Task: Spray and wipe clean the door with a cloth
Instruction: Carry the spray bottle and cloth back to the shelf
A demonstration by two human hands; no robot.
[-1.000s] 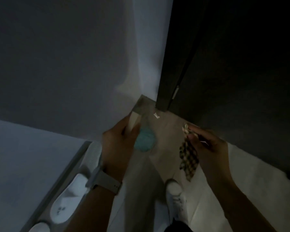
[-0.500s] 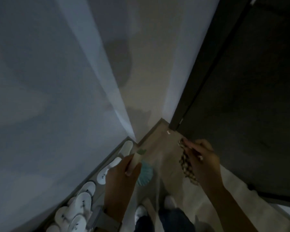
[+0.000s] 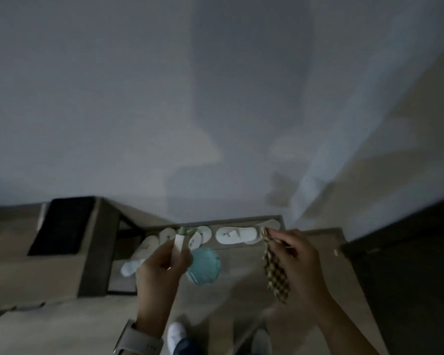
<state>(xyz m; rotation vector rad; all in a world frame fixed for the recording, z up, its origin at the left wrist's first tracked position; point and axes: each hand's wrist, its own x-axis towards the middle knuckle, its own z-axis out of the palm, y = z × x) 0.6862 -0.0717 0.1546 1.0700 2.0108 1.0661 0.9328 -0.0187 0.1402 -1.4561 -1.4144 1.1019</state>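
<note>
Left hand [image 3: 159, 267] is curled round the pale neck of a spray bottle [image 3: 203, 265], thumb side up; the green nozzle sits at the top, above the fingers, and the teal body hangs out to the right of the palm. Right hand [image 3: 296, 262] pinches a checked cloth [image 3: 276, 275] at its top corner w/ fingertips, rest of the cloth dangling straight down, loose, not bunched. Hands are level w/ each other, near but apart, nothing touching btwn them. The door [image 3: 405, 265] is the dark slab at the far right edge of view, so it lies to the right of both hands; the right hand + cloth are nearer it, the bottle hand is on the far side. Door's long axis runs upright, only its lower part shows, and it's too dark to tell dirt, handle or finish. Judgement: head and hands face the wall [image 3: 215, 98] rather than the door, so the next move needs a turn to the right and the nozzle brought round to point at the door face before any spray; no wet patch can be made out on it. Beyond the hands, a row of white slippers [image 3: 231, 235] lies on the floor [image 3: 62, 329] along the foot of the wall, and a low brown cabinet [image 3: 36, 265] stands at left.
</note>
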